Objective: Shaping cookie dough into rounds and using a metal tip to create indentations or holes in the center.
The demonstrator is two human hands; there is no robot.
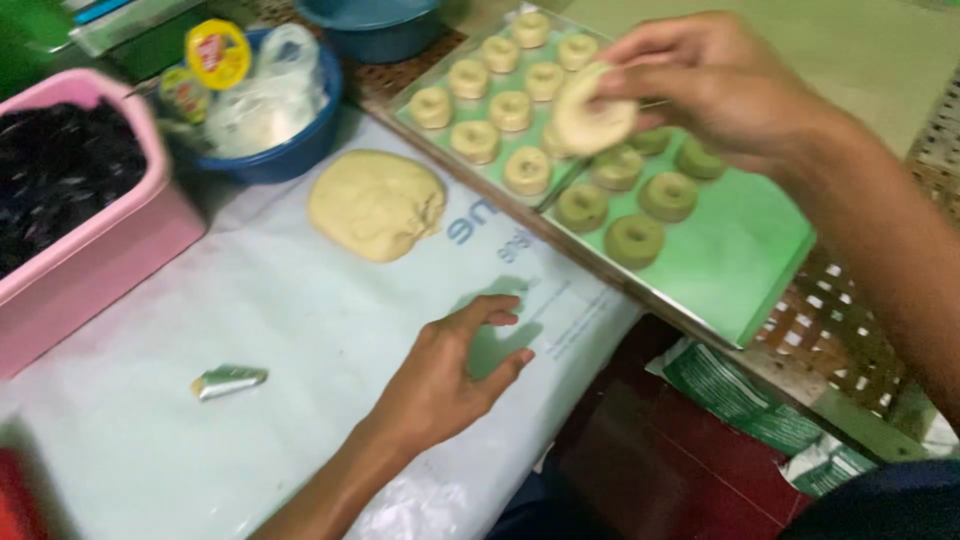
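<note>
My right hand (715,85) holds a pale ring of dough (592,118) over a green-lined baking tray (740,265). The tray carries several rows of dough rings (510,112), pale at the far end and greenish at the near end. My left hand (450,370) rests flat on the plastic-covered work surface (300,350), fingers spread, holding nothing. A lump of pale dough (377,203) lies on the plastic to the left of the tray.
A pink tub (120,240) of dark filling stands at the left. Behind it a blue bowl (290,150) holds plastic bags and small packets. Another blue bowl (375,30) sits at the back. A small foil wrapper (228,381) lies on the plastic.
</note>
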